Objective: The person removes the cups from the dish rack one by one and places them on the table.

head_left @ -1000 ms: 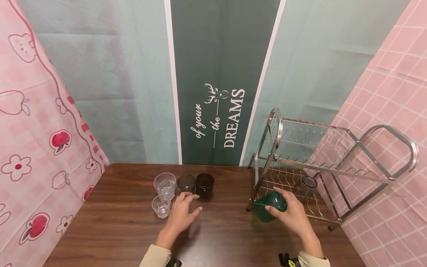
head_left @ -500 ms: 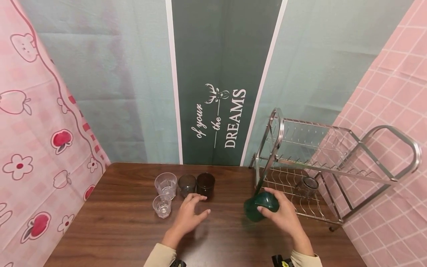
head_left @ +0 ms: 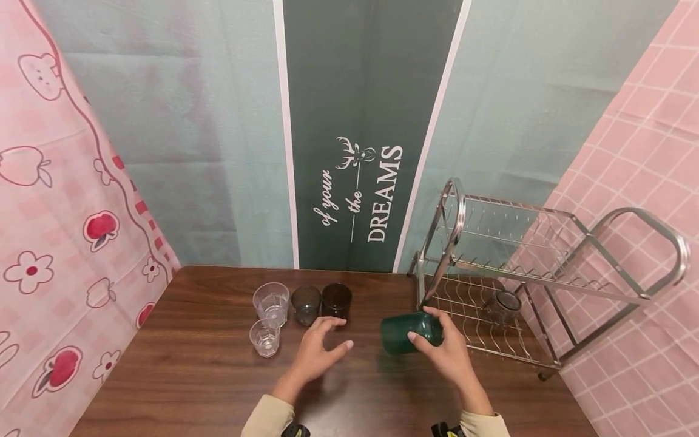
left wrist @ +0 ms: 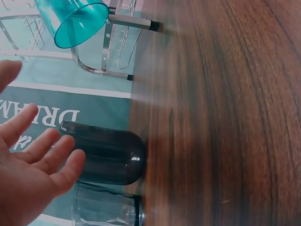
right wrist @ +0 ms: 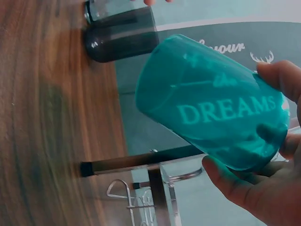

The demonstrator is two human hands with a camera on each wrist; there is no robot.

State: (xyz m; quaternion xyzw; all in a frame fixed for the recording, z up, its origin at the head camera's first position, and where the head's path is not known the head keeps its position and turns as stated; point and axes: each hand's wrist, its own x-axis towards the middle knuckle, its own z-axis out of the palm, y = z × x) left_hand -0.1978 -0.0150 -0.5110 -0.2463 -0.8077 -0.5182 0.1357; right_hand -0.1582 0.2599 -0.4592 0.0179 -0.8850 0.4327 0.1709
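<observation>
My right hand (head_left: 450,352) holds a translucent teal tumbler (head_left: 401,334) near its base. The tumbler is tilted on its side above the table, its mouth turned left and downward; the right wrist view shows thumb and fingers around the base end of the teal cup (right wrist: 207,103). My left hand (head_left: 318,355) is held over the table with fingers spread and nothing in them. Just beyond its fingertips stands a near-black glass (head_left: 337,299), beside a smoky grey glass (head_left: 306,304). The left wrist view shows the dark glass (left wrist: 106,153) behind the left fingers.
Two clear faceted glasses, a larger one (head_left: 271,302) and a smaller one (head_left: 265,338), stand left of the dark pair. At the right is a two-tier metal dish rack (head_left: 455,237), with a dark-tinted glass (head_left: 503,306) on its lower tier. Hanging fabric backs the wooden table (head_left: 180,364).
My right hand has moved left, away from the rack, with the teal tumbler, which has tipped further onto its side. The left hand has shifted slightly right.
</observation>
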